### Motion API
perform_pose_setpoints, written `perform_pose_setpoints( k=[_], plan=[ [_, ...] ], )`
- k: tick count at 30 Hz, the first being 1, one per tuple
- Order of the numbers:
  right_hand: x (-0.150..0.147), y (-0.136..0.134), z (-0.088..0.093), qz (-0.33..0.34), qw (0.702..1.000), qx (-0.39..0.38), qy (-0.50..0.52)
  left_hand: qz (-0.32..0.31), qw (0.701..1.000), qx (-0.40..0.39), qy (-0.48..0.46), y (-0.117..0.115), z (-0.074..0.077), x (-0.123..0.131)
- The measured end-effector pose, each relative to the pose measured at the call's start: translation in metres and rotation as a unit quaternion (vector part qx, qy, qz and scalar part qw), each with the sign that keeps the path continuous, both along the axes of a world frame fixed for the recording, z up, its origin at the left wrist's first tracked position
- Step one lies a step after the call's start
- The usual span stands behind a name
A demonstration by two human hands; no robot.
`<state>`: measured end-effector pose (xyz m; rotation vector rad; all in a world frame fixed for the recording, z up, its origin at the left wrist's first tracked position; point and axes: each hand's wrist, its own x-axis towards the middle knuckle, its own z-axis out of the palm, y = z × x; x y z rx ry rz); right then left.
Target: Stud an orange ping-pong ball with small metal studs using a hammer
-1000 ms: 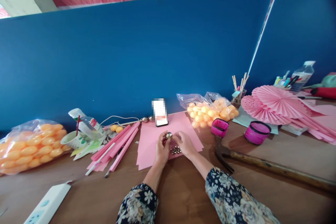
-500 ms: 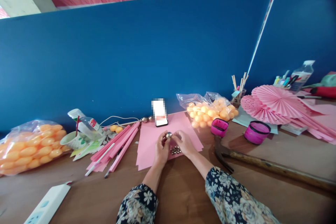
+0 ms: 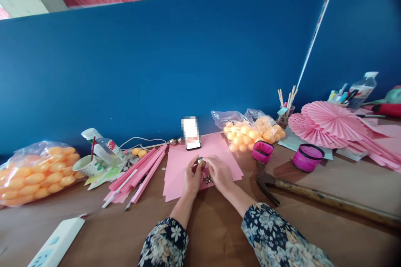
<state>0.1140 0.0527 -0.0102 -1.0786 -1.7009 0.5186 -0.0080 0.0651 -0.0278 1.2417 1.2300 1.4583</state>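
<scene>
A small shiny metal ball (image 3: 201, 161), looking like a bell, is held up over the sheets of pink paper (image 3: 178, 167). My left hand (image 3: 192, 177) pinches it between thumb and fingers. From the other side, my right hand (image 3: 219, 171) has its fingers closed against the same ball; its fingertips are partly hidden. Below and between the hands, several small shiny metal pieces (image 3: 207, 179) lie on the paper, partly covered by my right hand. A phone (image 3: 191, 135) with a lit, blurred screen stands at the back of the paper.
Bags of orange balls (image 3: 37, 177) (image 3: 247, 135) flank the paper. Left are pink strips (image 3: 140, 171), a cup (image 3: 89, 166), a bottle (image 3: 106, 148) and a power strip (image 3: 56, 242). Right are a hammer (image 3: 313, 194), magenta bands (image 3: 308, 157) and folded paper fans (image 3: 328, 123). Behind rises a blue panel (image 3: 156, 58).
My right hand has moved left, bringing its fingers onto the metal ball and covering more of the small pieces. My left hand stays nearly in place.
</scene>
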Motion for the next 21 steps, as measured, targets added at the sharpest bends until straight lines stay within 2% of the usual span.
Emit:
perform_pose_setpoints(
  k=[11,21],
  plan=[
    [0.004,0.013,-0.013,0.010,0.997,-0.033,0.064,-0.018,0.999,-0.008,-0.032,0.002,-0.003,-0.003],
    [-0.003,0.007,-0.008,0.043,0.994,-0.042,0.086,-0.033,0.997,-0.016,-0.065,-0.002,0.007,-0.001]
  ],
)
